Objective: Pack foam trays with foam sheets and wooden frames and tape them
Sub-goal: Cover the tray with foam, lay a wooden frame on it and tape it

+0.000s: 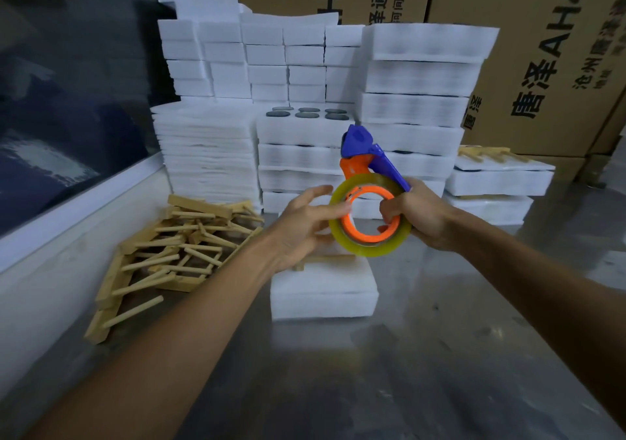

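My right hand grips a blue and orange tape dispenser carrying a roll of clear tape, held in the air above the table. My left hand reaches to the roll with fingers spread, its fingertips touching the roll's left side. Below the hands a white foam tray pack lies on the metal table, with part of a wooden frame showing on top of it.
A heap of wooden frames lies at the left. Stacks of foam sheets and foam trays stand behind. Packed trays sit at the right. Cardboard boxes line the back.
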{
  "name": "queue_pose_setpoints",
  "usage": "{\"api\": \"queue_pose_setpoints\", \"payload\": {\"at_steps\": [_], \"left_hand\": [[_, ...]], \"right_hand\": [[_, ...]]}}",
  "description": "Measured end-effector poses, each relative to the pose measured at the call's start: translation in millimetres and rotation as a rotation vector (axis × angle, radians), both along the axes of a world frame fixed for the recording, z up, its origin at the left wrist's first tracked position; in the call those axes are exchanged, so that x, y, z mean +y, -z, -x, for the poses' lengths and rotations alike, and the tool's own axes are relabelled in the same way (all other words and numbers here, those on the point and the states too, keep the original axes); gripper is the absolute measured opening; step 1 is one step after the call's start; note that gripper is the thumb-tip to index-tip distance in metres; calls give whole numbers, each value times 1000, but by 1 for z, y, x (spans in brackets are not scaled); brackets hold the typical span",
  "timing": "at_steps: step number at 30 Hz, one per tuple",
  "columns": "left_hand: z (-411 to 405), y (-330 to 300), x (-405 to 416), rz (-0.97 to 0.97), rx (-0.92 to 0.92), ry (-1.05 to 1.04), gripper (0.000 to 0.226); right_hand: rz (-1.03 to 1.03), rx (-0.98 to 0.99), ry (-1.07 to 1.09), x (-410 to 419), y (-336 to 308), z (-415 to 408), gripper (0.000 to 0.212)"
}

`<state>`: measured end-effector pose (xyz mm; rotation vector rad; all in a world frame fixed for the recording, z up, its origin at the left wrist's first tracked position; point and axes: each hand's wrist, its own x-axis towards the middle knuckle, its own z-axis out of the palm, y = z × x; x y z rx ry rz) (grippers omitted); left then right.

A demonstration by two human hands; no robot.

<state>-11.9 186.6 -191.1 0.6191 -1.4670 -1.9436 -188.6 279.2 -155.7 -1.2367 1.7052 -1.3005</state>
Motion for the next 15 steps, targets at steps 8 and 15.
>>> {"api": "queue_pose_setpoints", "payload": {"at_steps": [8, 15], "left_hand": [[-32, -13, -26, -175, -3, -56, 37], [-30, -12, -15, -259, 67, 35, 20]], "right_hand": [[82, 787, -57, 3, -14, 12, 60], [126, 972, -207, 1, -22, 6, 68]]}}
